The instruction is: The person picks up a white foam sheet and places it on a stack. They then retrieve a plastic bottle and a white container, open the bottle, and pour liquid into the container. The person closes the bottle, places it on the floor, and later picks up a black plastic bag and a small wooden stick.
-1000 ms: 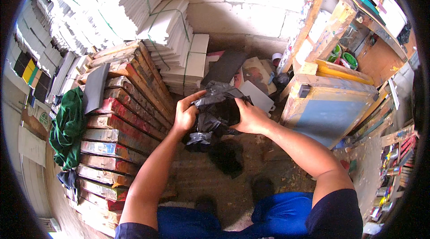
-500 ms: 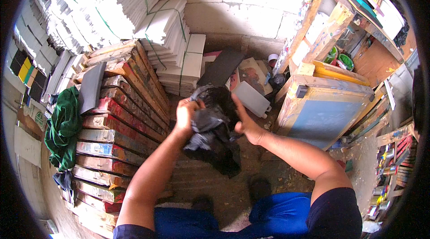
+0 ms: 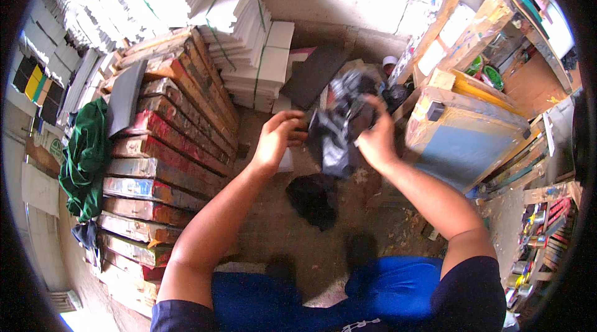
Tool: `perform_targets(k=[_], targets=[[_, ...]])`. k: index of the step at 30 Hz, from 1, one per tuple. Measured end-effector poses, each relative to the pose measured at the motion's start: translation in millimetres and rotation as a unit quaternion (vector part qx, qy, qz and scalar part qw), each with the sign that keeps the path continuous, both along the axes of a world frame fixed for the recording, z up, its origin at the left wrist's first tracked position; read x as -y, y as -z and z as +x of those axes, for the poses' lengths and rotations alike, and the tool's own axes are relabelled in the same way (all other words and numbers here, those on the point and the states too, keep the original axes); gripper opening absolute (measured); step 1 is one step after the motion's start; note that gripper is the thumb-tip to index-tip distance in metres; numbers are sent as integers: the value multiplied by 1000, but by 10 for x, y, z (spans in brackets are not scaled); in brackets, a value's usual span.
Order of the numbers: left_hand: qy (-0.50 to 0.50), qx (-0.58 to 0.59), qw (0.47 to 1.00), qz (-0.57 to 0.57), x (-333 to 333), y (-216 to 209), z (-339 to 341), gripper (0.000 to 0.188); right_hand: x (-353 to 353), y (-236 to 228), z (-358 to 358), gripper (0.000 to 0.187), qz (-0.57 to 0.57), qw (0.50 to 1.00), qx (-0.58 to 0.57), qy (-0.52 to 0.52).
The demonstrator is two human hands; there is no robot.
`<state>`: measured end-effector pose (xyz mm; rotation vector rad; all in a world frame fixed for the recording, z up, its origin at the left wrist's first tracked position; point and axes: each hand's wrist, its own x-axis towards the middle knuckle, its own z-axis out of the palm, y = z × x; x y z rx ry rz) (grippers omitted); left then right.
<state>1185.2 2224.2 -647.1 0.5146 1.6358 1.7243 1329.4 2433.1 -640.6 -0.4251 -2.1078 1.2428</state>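
Carefully, past the dark rag (image 3: pixel 314 198) on the floor at six o'clock, the right hand (image 3: pixel 375 140) should keep its clench on the crumpled black cloth (image 3: pixel 341 128) at centre while the released, spread-fingered left hand (image 3: pixel 277 139) takes a loose edge.

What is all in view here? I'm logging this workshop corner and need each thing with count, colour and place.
dark cloth: one, black-grey, bunched in the right hand
black rag: one, on the floor below the hands
framed boards: a stack, red-stained wood, left
green cloth: one, draped far left
white sheet bundles: several, top
blue-faced frame: one, right
left hand: open, beside the cloth
right hand: gripping the cloth
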Motion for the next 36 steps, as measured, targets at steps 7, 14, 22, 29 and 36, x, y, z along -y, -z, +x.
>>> perform_targets(k=[7, 14, 22, 29, 36], targets=[[441, -299, 741, -409, 274, 1297, 287, 45, -98, -2, 53, 62, 68, 989, 12, -131], [204, -205, 807, -515, 799, 2159, 899, 118, 34, 652, 408, 26, -231, 767, 294, -521], [43, -9, 926, -374, 668, 2528, 986, 79, 616, 1286, 402, 41, 11, 890, 145, -433], [48, -40, 973, -221, 719, 3080, 1211, 59, 499, 2008, 584, 21, 414, 762, 103, -488], [-128, 62, 976, -166, 623, 2622, 1323, 44, 476, 2263, 560, 13, 416, 706, 94, -565]])
